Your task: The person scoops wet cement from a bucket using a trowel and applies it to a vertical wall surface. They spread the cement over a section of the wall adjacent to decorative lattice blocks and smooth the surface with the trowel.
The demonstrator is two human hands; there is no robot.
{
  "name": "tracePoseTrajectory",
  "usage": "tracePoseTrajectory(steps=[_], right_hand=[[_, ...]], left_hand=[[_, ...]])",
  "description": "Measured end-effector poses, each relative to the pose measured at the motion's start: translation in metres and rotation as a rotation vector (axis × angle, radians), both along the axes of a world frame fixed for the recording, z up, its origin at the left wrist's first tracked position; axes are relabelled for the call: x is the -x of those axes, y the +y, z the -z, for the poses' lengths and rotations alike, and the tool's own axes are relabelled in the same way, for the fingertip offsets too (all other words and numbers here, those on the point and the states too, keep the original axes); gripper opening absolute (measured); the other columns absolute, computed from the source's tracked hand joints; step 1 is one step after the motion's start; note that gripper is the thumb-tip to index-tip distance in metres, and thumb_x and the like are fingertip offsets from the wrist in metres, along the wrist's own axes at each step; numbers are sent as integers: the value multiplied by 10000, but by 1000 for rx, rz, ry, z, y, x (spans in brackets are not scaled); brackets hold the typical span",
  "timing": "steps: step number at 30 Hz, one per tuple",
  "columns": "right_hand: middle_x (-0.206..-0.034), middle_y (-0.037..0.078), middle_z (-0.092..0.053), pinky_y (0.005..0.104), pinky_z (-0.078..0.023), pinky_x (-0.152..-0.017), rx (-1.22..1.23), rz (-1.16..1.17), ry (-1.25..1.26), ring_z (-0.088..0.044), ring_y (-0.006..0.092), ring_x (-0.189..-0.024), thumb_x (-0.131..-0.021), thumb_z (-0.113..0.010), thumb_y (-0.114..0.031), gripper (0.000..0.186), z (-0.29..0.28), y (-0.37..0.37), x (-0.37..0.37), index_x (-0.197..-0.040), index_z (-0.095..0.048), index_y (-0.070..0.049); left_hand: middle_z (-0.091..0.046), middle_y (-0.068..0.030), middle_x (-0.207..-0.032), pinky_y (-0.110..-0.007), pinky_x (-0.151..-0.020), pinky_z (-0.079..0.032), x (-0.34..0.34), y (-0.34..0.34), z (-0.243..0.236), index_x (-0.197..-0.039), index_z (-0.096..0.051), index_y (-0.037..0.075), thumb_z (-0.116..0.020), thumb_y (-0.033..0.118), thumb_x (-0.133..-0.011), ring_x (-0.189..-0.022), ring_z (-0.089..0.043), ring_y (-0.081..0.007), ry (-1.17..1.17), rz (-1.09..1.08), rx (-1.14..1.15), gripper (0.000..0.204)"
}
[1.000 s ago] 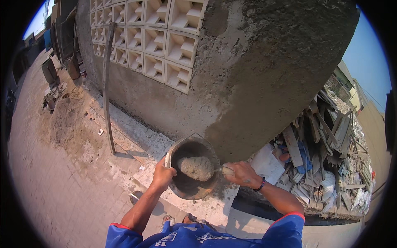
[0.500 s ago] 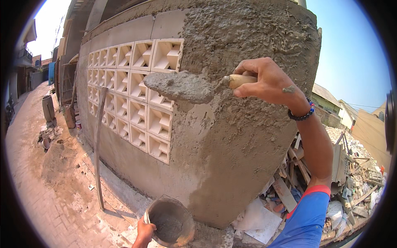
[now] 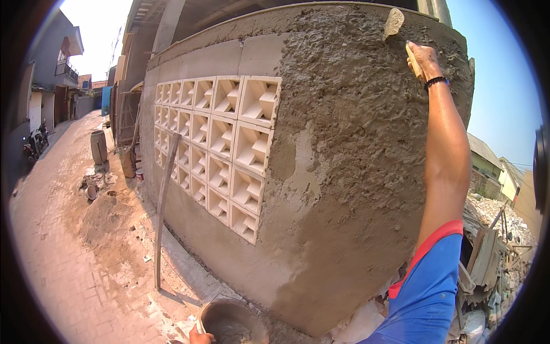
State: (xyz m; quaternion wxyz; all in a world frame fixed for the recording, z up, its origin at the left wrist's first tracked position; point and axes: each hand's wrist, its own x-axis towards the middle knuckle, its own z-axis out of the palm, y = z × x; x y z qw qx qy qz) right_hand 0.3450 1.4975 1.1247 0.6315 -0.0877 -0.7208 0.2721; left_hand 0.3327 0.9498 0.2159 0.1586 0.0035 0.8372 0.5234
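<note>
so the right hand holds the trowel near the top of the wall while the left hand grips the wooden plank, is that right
Not quite: the head view shows the left hand gripping the bucket by its rim, not the wooden plank. The right hand does hold the trowel near the top of the wall.

Your hands in view: two, right hand (image 3: 425, 62) and left hand (image 3: 200, 336). Your trowel (image 3: 394, 23): one. Bucket (image 3: 221, 310): one. Long plank (image 3: 162, 221): one. Vent-block panel (image 3: 252, 147): one; you count four blocks down nearest column. Drum (image 3: 98, 147): one. Debris pieces (image 3: 484, 258): too many to count.
</note>
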Motion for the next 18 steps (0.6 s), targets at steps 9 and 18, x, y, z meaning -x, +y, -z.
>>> tracePoseTrajectory(steps=[9, 18], right_hand=[[-718, 45, -590, 246, -480, -469, -24, 17, -407, -572, 105, -570, -958, -604, -361, 422, 287, -73, -134, -1102, -643, 34], [-869, 154, -688, 378, -516, -706, 334, -293, -1511, -670, 252, -770, -811, -693, -297, 439, 767, -385, -262, -1121, -667, 13]], left_hand=[[-677, -194, -792, -460, -670, -483, -19, -99, 35, -901, -696, -4, -486, 300, -910, -747, -634, -287, 223, 445, 466, 370], [-635, -89, -861, -299, -574, -469, -108, -203, 28, -1255, -563, -22, -554, -115, -668, -677, -570, -165, -166, 132, -324, 594]])
